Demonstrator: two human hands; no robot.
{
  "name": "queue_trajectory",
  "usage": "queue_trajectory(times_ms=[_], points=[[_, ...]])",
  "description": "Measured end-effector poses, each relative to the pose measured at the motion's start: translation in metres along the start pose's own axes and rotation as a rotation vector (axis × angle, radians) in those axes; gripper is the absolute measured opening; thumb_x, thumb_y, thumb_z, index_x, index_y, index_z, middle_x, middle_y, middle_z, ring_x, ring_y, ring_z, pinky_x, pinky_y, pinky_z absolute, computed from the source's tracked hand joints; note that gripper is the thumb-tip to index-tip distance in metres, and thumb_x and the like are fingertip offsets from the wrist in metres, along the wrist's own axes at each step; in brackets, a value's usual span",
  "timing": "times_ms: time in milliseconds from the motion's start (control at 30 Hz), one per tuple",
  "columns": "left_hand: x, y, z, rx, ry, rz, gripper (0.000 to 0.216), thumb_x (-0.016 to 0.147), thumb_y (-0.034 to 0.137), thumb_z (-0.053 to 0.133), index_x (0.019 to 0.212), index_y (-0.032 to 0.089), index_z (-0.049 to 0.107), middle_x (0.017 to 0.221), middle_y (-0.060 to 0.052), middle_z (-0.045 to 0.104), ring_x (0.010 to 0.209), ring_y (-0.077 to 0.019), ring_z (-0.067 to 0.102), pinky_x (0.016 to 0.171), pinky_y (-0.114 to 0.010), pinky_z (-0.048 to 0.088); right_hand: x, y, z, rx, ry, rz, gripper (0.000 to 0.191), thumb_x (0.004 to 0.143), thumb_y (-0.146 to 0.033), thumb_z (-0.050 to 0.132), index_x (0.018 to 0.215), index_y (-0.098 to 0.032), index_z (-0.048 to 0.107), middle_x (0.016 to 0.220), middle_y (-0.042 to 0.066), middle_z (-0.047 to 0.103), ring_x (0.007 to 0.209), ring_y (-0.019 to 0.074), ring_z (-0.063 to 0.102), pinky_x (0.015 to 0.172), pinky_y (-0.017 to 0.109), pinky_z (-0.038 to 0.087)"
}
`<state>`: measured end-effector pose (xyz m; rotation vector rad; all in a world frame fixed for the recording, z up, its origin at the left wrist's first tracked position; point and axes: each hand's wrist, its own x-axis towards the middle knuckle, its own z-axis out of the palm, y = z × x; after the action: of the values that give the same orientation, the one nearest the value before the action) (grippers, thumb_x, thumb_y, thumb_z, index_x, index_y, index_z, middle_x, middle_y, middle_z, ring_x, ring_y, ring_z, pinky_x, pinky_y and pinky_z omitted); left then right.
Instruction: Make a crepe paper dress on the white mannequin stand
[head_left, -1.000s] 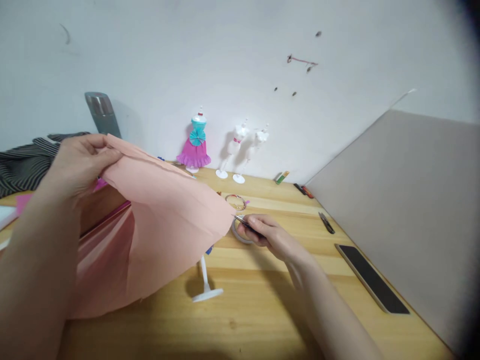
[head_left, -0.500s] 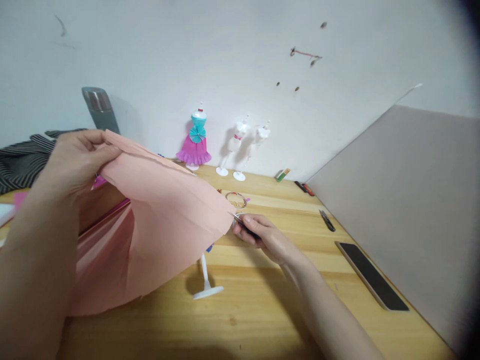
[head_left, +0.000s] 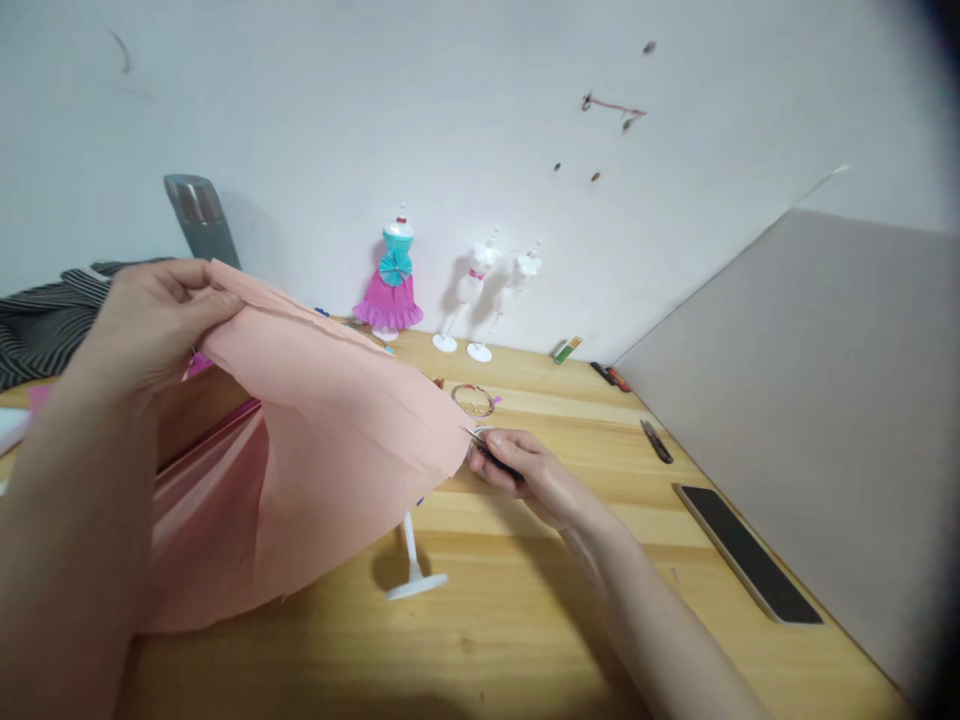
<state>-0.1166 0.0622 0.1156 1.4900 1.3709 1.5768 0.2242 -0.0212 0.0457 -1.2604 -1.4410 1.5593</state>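
Note:
My left hand [head_left: 161, 315] is closed, pinching the upper left edge of a large pink sheet [head_left: 330, 450] of thin paper or cloth. The sheet hangs in loose folds and spreads towards the right. At its right edge my right hand [head_left: 517, 465] grips small scissors [head_left: 481, 440] with dark handles. The thin metal tip meets the sheet's edge; most of the handles lie hidden in my fingers. Below the sheet shows the white stand [head_left: 415, 580] of a small figure, its upper part covered by the sheet.
Against the wall stand a mini mannequin [head_left: 390, 275] in a turquoise and magenta dress and two bare white mannequins [head_left: 474, 285]. A bracelet-like ring [head_left: 472, 400] lies behind my right hand. To the right are a cutter [head_left: 656, 441] and a phone-like dark slab [head_left: 750, 555]; a bottle [head_left: 199, 220] stands left.
The sheet's right edge has shifted slightly down and around the scissors' tip. Both hands keep nearly the same place and hold.

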Motion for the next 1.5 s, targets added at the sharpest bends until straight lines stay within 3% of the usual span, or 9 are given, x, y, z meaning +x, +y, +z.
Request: queue_trajectory(times_ms=[1500], points=[[-0.0012, 0.0038, -0.0013, -0.002, -0.010, -0.023, 0.027, 0.057, 0.026, 0.069, 0.079, 0.010, 0.068, 0.063, 0.001, 0.060, 0.054, -0.0083, 0.049, 0.051, -0.019, 0.036, -0.0004, 0.0033, 0.0047, 0.125, -0.043, 0.039, 0.044, 0.078, -0.058, 0.058, 0.072, -0.015, 0.057, 0.044, -0.011, 0.023, 0.042, 0.0054, 0.011, 0.042, 0.024, 0.005]])
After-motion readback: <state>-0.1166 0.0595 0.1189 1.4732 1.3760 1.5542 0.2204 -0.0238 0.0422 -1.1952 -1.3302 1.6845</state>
